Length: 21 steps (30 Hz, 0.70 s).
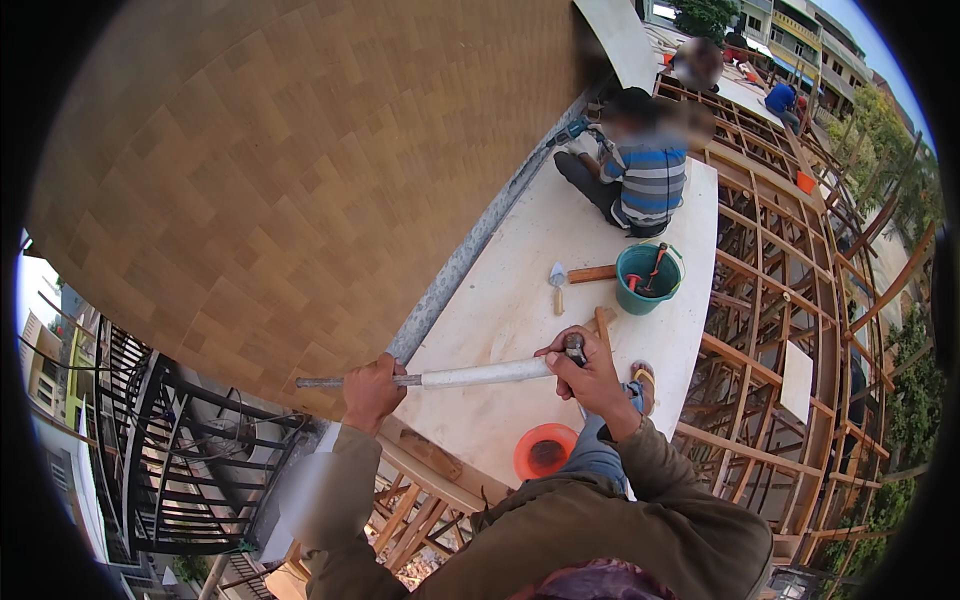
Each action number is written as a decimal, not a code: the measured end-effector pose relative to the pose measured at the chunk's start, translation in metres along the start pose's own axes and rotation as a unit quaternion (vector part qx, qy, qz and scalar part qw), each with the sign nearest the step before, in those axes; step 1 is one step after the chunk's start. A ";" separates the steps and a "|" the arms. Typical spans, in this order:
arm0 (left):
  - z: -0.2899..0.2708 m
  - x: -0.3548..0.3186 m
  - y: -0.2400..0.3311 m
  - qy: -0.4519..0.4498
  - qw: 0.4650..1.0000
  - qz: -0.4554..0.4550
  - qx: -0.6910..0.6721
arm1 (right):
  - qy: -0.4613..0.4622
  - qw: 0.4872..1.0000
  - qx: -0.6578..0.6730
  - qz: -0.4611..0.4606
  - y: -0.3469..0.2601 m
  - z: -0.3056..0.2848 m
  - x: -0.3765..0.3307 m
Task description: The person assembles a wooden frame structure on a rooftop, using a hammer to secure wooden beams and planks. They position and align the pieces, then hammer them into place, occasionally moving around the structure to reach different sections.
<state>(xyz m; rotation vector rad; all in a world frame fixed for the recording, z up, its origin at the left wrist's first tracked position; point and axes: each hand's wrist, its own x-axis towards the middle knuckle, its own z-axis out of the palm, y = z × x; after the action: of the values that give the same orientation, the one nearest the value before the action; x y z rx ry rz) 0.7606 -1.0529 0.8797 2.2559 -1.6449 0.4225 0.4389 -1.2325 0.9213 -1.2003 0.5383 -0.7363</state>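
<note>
Across in front of me lies a metal rod (320, 382), ridged like a threaded rod, with a white tube (485, 373) sleeved over its right part. My left hand (373, 392) is closed around the bare metal just left of the tube. My right hand (588, 370) grips the tube's other end, where a dark metal piece (575, 349) pokes up between thumb and fingers. Whether that piece belongs to the rod is unclear. A wooden handle or stick (603, 325) shows behind my right hand. An orange-red bucket (545, 451) stands below the tube, beside my leg.
A pale board platform (490, 335) holds a trowel (557, 288), a wood block (591, 273) and a green bucket (648, 277) with tools. A person (645, 180) sits farther along with a blue power tool (570, 131). Open timber framing (760, 290) lies right; a patterned panel (300, 180), left.
</note>
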 end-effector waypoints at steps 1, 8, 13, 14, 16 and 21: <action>-0.005 -0.003 -0.002 -0.025 1.000 -0.014 -0.004 | 0.000 1.000 -0.012 0.000 -0.003 0.002 0.001; -0.018 -0.020 -0.002 -0.008 1.000 -0.022 0.001 | -0.060 0.993 -0.098 -0.038 -0.021 0.029 -0.007; -0.014 -0.041 0.009 0.023 0.997 -0.050 -0.055 | -0.047 0.990 -0.131 -0.026 -0.024 0.035 -0.010; -0.010 -0.047 0.016 -0.013 0.996 -0.061 -0.059 | -0.056 0.989 -0.134 0.009 -0.022 0.034 -0.010; -0.008 -0.052 0.019 -0.043 0.996 -0.062 -0.048 | -0.060 0.989 -0.138 -0.004 -0.022 0.031 -0.012; 0.000 -0.064 0.028 -0.048 0.996 -0.053 -0.053 | -0.059 0.987 -0.152 0.000 -0.023 0.025 -0.025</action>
<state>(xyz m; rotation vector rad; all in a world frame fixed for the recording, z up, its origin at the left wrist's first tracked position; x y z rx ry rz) 0.7151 -1.0055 0.8554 2.3025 -1.5451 0.1995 0.4356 -1.2023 0.9506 -1.5168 0.5647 -0.5918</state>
